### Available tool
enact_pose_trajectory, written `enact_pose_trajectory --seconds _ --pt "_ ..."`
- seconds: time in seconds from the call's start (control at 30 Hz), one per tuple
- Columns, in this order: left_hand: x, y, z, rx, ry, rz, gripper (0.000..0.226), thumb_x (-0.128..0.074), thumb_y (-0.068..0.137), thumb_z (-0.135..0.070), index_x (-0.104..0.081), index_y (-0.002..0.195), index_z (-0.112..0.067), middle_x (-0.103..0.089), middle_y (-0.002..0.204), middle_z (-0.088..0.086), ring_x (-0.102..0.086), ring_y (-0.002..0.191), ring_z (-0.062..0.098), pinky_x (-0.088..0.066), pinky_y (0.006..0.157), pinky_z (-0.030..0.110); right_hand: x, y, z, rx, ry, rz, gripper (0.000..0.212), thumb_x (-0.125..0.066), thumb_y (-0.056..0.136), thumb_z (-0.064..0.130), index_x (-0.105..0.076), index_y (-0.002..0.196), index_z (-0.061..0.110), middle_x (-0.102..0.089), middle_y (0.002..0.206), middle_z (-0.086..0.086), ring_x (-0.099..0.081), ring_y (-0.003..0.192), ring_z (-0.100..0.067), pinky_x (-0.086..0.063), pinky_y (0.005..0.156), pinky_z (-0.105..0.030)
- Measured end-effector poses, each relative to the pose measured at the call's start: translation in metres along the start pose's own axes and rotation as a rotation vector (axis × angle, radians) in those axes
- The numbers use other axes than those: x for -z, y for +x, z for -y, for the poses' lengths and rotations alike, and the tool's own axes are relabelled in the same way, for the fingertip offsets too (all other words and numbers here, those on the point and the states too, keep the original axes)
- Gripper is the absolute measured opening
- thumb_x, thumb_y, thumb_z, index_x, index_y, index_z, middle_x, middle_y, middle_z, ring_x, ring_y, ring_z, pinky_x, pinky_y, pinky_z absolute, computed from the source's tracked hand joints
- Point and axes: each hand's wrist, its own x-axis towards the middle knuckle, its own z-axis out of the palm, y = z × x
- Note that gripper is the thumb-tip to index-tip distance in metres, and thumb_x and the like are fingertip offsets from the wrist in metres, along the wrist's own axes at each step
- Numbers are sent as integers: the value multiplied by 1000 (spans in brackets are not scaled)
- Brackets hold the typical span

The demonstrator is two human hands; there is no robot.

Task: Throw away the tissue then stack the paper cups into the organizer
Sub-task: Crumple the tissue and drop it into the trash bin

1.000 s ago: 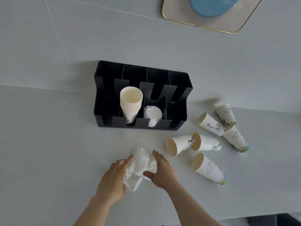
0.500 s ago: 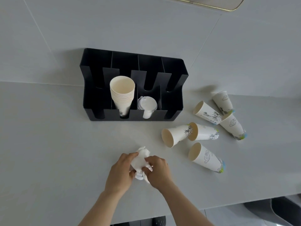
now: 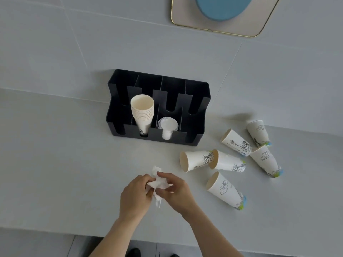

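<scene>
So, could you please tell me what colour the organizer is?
Black, seen clearly in the head view: organizer.

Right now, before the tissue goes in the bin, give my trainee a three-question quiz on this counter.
1. True or false: both hands are closed on the tissue.
2. How many loose paper cups lie on their sides on the counter?
3. Where does the stack of cups stand in the black organizer?
A) leftmost slot
B) second slot from the left
C) rightmost slot

Key:
1. True: the left hand and right hand pinch the crumpled tissue between them.
2. Six.
3. B; the slot to its right holds white lids.
</scene>
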Motion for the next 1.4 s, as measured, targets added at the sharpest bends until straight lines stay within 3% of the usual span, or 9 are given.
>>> enact_pose_trajectory --seconds 0.1,0.33,0.47,0.67,0.83,0.93,1.1,1.17,1.4 --pt "3 -17 -1 60 -62 -7 15 -71 87 -27 -65 95 -38 -66 86 -18 -63 76 5 -42 60 15 3 -2 0 46 -16 62 34 -81 80 16 -77 108 35 -75 107 4 -75 88 -18 -61 88 -37" --pt "18 -64 18 92 -212 -28 53 -82 79 -31 -45 114 -43 -56 97 -38 -58 87 -14 -49 77 11 -19 -5 0 74 -125 100 25 -71 88 5 -82 96 27 -76 94 6 -72 81 -16 -59 74 -25" --pt "30 -92 43 153 -175 -123 34 -77 85 -29 -56 107 -44 -61 98 -26 -59 94 -3 -53 81 21 -50 -12 -1 73 -175 247 26 -69 90 7 -81 98 28 -77 97 6 -74 84 -19 -60 79 -30" --pt "53 -130 94 312 -229 -197 26 -75 85 -26 -62 101 -42 -54 126 -29 -53 108 -5 -41 81 13 -118 -22 3 129 -259 449 27 -67 92 7 -81 94 30 -79 98 6 -74 87 -17 -60 83 -35" --pt "60 -172 145 497 -312 -260 22 -70 89 -30 -58 103 -42 -71 100 -20 -67 92 3 -57 80 33 -187 -37 -3 163 -354 566 23 -67 91 12 -73 107 29 -77 100 0 -74 86 -17 -62 80 -35" --pt "58 -195 173 598 -360 -303 29 -71 89 -26 -55 94 -50 -72 97 -22 -67 95 0 -57 81 31 -227 -47 -17 131 -403 623 26 -65 93 12 -66 116 22 -75 103 -2 -73 88 -19 -62 80 -37" --pt "31 -226 222 741 -449 -346 26 -74 86 -23 -58 97 -40 -72 91 -24 -67 88 -5 -58 81 31 -280 -57 -56 132 -494 672 30 -65 92 11 -68 88 41 -73 87 12 -72 83 -10 -63 77 -32" --pt "10 -233 242 795 -477 -344 27 -74 86 -23 -55 96 -40 -70 90 -25 -66 87 -6 -58 81 29 -295 -55 -80 115 -550 682 19 -66 93 14 -71 92 32 -71 87 12 -69 82 -6 -59 74 -21" --pt "-84 -240 318 940 -520 -269 20 -74 86 -33 -56 89 -42 -69 94 -20 -67 86 4 -60 79 34 -339 -23 -186 -26 -693 670 10 -70 92 24 -72 101 28 -70 97 11 -67 87 -7 -55 74 -20"
